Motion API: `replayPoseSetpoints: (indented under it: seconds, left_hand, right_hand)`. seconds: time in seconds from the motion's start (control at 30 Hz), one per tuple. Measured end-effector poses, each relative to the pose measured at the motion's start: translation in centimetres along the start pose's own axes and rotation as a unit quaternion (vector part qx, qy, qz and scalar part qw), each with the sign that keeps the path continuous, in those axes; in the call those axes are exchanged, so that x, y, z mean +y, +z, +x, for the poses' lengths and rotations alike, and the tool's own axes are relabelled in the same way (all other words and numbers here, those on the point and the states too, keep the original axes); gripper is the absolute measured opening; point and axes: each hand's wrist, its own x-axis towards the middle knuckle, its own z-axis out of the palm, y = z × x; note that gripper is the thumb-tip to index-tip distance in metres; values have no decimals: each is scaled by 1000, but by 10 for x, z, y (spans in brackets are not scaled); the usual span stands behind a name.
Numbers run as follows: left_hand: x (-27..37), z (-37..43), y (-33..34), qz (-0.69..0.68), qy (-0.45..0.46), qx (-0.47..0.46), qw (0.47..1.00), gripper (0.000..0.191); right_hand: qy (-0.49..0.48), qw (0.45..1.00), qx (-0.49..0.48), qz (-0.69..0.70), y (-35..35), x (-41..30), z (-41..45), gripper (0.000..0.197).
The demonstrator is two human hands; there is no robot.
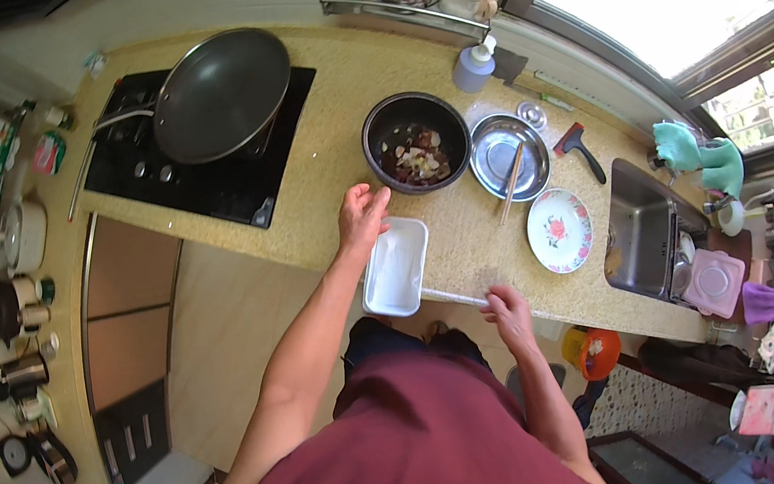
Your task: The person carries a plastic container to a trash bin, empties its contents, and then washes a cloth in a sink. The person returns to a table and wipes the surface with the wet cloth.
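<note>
My left hand (pixel 361 223) is over the counter, between a dark pot (pixel 374 160) and a white rectangular tray (pixel 397 267). Its fingers are apart, with the thumb side at the tray's upper corner; whether they touch it is unclear. No food shows in the tray, and its near end reaches past the counter's front edge. Chopped food pieces (pixel 419 158), pale and dark reddish, lie in the pot. At the counter edge, right of the tray, is my right hand (pixel 510 314), fingers partly curled. A pale strip along that edge runs up to its fingertips; contact cannot be made out.
A wok (pixel 223 97) sits on the black cooktop (pixel 221 200). Right of the pot are a steel bowl (pixel 494 149) with chopsticks (pixel 513 182) across its rim, a floral plate (pixel 558 230), a squeegee (pixel 579 149) and a sink (pixel 636 233). A pump bottle (pixel 472 70) stands behind.
</note>
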Motion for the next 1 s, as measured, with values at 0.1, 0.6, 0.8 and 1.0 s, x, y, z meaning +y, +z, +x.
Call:
replayPoseSetpoints:
  seconds: [0.1,0.6,0.8,1.0]
  left_hand:
    - [-1,54,19,94,10,77,993,56]
    - [85,218,42,-36,-26,65,997,17]
    - [77,281,42,-100,-57,128,985,32]
    - [58,270,34,-113,-69,103,986,38]
  right_hand:
    - [33,993,103,44,-27,11,-23,27]
    - [141,960,238,39,9,52,-101,24]
    - [155,942,297,36,7,58,-127,24]
    - [166,933,318,35,4,66,-143,23]
